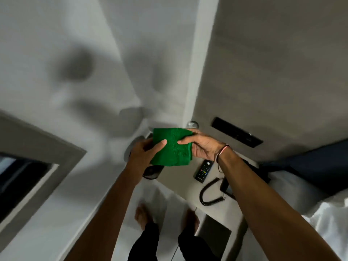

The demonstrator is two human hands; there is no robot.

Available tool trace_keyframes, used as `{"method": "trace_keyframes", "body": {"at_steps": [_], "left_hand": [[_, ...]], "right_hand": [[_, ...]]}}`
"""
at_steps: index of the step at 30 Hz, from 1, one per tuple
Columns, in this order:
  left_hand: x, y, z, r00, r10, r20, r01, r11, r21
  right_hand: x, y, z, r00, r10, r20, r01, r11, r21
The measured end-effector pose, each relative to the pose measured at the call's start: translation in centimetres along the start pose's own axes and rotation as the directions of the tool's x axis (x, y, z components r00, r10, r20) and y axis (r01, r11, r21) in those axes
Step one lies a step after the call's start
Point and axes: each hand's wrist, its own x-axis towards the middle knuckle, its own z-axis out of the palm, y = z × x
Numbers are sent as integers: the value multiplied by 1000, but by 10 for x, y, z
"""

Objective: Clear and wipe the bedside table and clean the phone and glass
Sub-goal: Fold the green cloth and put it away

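Note:
Both my hands hold a folded green cloth (170, 146) above the bedside table (185, 182). My left hand (145, 150) grips its left edge with the thumb on top. My right hand (202, 146) pinches its right edge. A clear glass (192, 124) stands at the table's back, partly hidden behind the cloth. The black phone (227, 187) sits at the table's right side under my right forearm, its coiled cord (210, 194) lying in front. A black remote control (204, 171) lies beside it. A dark object (151, 171) lies below the cloth.
A black panel (237, 131) is set in the wall behind the table. White bedding (327, 213) and a dark pillow (320, 164) are at the right. A dark framed opening (24, 178) is on the left wall. My bare feet (143, 216) stand on the floor.

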Motion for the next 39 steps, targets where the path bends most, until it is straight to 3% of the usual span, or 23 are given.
{"method": "trace_keyframes", "body": {"at_steps": [3, 8, 11, 16, 22, 28, 33, 36, 39], "left_hand": [[-34, 14, -42, 976, 10, -218, -59, 975, -217], [-93, 11, -103, 895, -15, -445, -205, 873, -442], [-124, -12, -148, 828, -115, -548, -270, 776, -571], [-158, -51, -213, 687, -310, -657, -432, 553, -713], [-157, -76, -296, 634, -350, -689, -462, 543, -701], [-113, -91, -341, 541, -327, -775, -295, 789, -539], [-95, -108, -342, 483, -196, -853, -26, 971, -238], [-88, -115, -338, 542, -40, -839, 132, 990, 39], [-84, -113, -339, 598, 106, -794, 357, 852, 382]], "right_hand": [[3, -20, 61, 1000, -14, 0, 14, 992, -129], [11, -15, 165, 1000, -6, 4, 6, 957, -288], [23, 11, 225, 998, 66, 2, -61, 934, -351], [54, 73, 303, 987, 134, -92, -158, 922, -353], [109, 130, 389, 961, 92, -259, -155, 959, -236], [172, 159, 418, 893, 45, -447, -102, 989, -103], [217, 176, 396, 808, -7, -590, -164, 958, -236], [249, 184, 377, 821, -36, -570, -211, 908, -361], [229, 161, 402, 844, 51, -534, -298, 872, -389]]}}
